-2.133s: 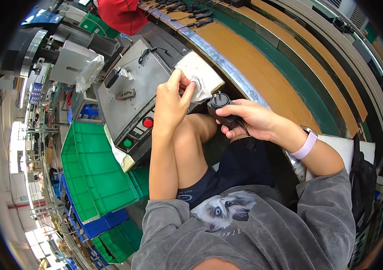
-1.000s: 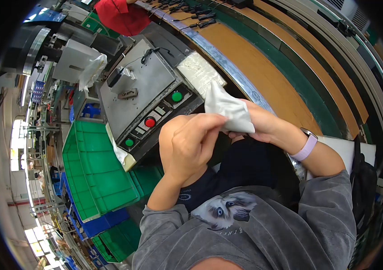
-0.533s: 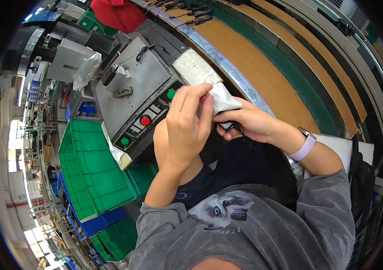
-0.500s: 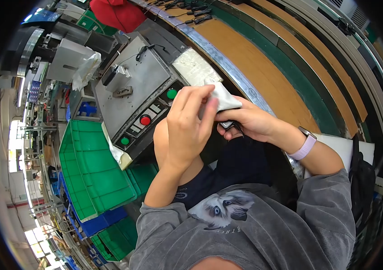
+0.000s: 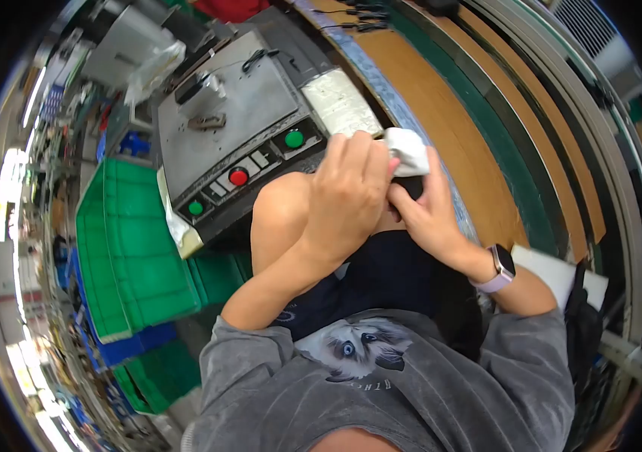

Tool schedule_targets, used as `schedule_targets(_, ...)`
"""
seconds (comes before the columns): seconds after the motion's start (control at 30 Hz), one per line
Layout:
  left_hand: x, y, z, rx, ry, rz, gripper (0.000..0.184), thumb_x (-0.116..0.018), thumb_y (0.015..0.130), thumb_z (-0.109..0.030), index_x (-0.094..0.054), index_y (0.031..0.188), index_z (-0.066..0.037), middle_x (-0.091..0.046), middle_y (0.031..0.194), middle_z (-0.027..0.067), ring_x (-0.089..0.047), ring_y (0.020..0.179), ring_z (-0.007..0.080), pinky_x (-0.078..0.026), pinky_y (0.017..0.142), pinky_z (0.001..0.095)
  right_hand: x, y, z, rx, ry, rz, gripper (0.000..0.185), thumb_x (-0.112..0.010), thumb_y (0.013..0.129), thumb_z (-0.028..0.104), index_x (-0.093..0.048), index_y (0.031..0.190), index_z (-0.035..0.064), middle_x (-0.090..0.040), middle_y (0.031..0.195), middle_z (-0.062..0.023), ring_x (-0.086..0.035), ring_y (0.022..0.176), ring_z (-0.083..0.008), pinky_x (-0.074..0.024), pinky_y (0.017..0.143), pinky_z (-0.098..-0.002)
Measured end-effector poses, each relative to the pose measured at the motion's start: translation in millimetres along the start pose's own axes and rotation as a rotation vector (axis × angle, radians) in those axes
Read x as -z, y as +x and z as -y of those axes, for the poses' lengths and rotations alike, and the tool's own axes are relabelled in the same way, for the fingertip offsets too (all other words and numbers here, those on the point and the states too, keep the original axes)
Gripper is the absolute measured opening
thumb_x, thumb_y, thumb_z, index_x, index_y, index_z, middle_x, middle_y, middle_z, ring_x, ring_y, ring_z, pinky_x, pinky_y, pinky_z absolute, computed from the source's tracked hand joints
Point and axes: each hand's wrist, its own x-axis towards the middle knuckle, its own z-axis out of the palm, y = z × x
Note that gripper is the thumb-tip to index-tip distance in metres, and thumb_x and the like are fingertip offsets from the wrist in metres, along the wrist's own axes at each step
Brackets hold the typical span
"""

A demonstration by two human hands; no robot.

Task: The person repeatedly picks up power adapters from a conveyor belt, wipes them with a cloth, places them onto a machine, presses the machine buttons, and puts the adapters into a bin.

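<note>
A person seated at a workbench looks down on their own bare hands, which meet above their lap. The right hand (image 5: 432, 215) curls around a black adapter (image 5: 410, 185), thumb on the near side and fingers raised along the far side. The left hand (image 5: 351, 184), fingers close together and bent, pinches the near edge of a crumpled white cloth (image 5: 406, 149) against the thumb. The cloth sits bunched over the adapter's upper end; the spot is blurred and partly hidden, so how much it covers is hard to tell.

About two seconds ago the cloth was in the left hand, apart from the adapter, whose metal prongs showed. Half a second ago the cloth lay over the adapter, with the right hand reaching in flatter; now that hand is turned more upright, and the face of its wrist watch (image 5: 503, 264) shows.

The view has shifted too: the grey machine (image 5: 238, 105), with its red button (image 5: 238, 176), sits higher in view. A pale pad (image 5: 342, 102) lies just beyond the hands, and a green bin (image 5: 132, 248) stands to the left.
</note>
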Motion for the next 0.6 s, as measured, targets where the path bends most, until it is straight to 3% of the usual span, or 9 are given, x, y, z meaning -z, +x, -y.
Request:
schedule_targets(0.13, 5.9, 0.7, 20.6, -0.070, -0.077, -0.190, 0.014, -0.064, 0.085, -0.011, -0.053, 0.082, -0.003, -0.060, 0.099, 0.0170, -0.058, 0.092, 0.0310, -0.046, 0.076, 0.0400, -0.1, 7.9, 5.8, -0.134, 0.236, 0.071, 0.038, -0.065, 0.087, 0.002, -0.043, 0.118, 0.0014, -0.060, 0.094, -0.0111, -0.056, 0.069, -0.0105, -0.0445, 0.059, -0.0238)
schedule_targets(0.2, 16.4, -7.7, 46.8, 0.187, -0.390, -0.259, 0.012, -0.062, 0.091, -0.009, -0.054, 0.085, -0.003, -0.062, 0.104, 0.0158, -0.063, 0.092, 0.0270, -0.051, 0.078, 0.0354, 6.4, 16.6, 2.7, -0.276, 0.422, 0.120, 0.039, -0.064, 0.089, 0.000, -0.042, 0.121, 0.0036, -0.059, 0.092, -0.0087, -0.054, 0.066, -0.0102, -0.0426, 0.057, -0.0233)
schedule_targets(0.23, 21.9, -14.3, 60.8, 0.308, -0.555, -0.294, 0.012, -0.060, 0.095, -0.008, -0.054, 0.086, -0.003, -0.063, 0.107, 0.0151, -0.066, 0.091, 0.0250, -0.053, 0.079, 0.0331, 7.2, 18.1, 9.5, -0.305, 0.462, 0.159, 0.035, -0.058, 0.093, 0.007, -0.041, 0.123, 0.0040, -0.059, 0.099, -0.0122, -0.056, 0.071, -0.0138, -0.0441, 0.060, -0.0237)
schedule_targets(0.3, 33.2, -29.9, 88.3, 0.623, -1.217, -0.418, 0.007, -0.054, 0.100, -0.010, -0.051, 0.099, -0.004, -0.063, 0.111, 0.0176, -0.069, 0.089, 0.0222, -0.057, 0.078, 0.0313, 8.2, 21.6, 8.8, -0.378, 0.665, 0.223, 0.036, -0.048, 0.099, 0.018, -0.040, 0.131, 0.0049, -0.058, 0.110, -0.0167, -0.058, 0.081, -0.0193, -0.0465, 0.066, -0.0270)
schedule_targets(0.33, 39.1, -37.7, 106.3, 0.770, -1.339, -0.449, 0.013, -0.050, 0.101, -0.010, -0.045, 0.112, -0.004, -0.063, 0.110, 0.0204, -0.070, 0.090, 0.0256, -0.057, 0.080, 0.0319, 11.3, 22.6, 3.8, -0.378, 0.777, 0.354, 0.042, -0.039, 0.103, 0.029, -0.037, 0.139, 0.0064, -0.055, 0.121, -0.0202, -0.058, 0.093, -0.0239, -0.0478, 0.074, -0.0320)
schedule_targets(0.37, 47.5, -47.3, 123.1, 0.919, -1.404, -0.478, 0.022, -0.047, 0.101, -0.009, -0.039, 0.121, -0.003, -0.062, 0.109, 0.0216, -0.068, 0.091, 0.0261, -0.057, 0.078, 0.0327, 10.4, 22.4, 3.2, -0.405, 0.766, 0.346, 0.043, -0.039, 0.103, 0.030, -0.037, 0.139, 0.0062, -0.055, 0.121, -0.0202, -0.058, 0.094, -0.0243, -0.0477, 0.075, -0.0328)
schedule_targets(0.43, 46.4, -67.8, 166.2, 1.034, -1.567, -0.699, 0.023, -0.044, 0.101, -0.008, -0.043, 0.122, -0.001, -0.060, 0.106, 0.0215, -0.063, 0.086, 0.0243, -0.054, 0.070, 0.0311, 3.2, 21.5, 8.3, -0.457, 0.743, 0.344, 0.046, -0.038, 0.105, 0.033, -0.037, 0.141, 0.0056, -0.055, 0.122, -0.0203, -0.058, 0.096, -0.0250, -0.0475, 0.077, -0.0343)
schedule_targets(0.5, 47.5, -93.8, 219.3, 1.032, -1.806, -0.757, 0.024, -0.036, 0.099, -0.006, -0.049, 0.118, 0.002, -0.060, 0.097, 0.0200, -0.058, 0.080, 0.0229, -0.050, 0.062, 0.0303, 0.1, 21.4, 7.5, -0.486, 0.677, 0.282, 0.047, -0.037, 0.105, 0.035, -0.043, 0.136, 0.0005, -0.055, 0.124, -0.0190, -0.057, 0.102, -0.0260, -0.0469, 0.081, -0.0349)
schedule_targets(0.6, 55.0, -112.7, 293.7, 1.072, -1.850, -0.749, 0.031, -0.056, 0.094, -0.022, -0.055, 0.110, 0.004, -0.059, 0.091, 0.0145, -0.053, 0.072, 0.0180, -0.043, 0.057, 0.0260, 2.9, 30.4, 10.7, -0.447, 0.650, 0.351, 0.048, -0.044, 0.104, 0.036, -0.043, 0.136, 0.0001, -0.055, 0.122, -0.0182, -0.056, 0.103, -0.0260, -0.0469, 0.082, -0.0353)
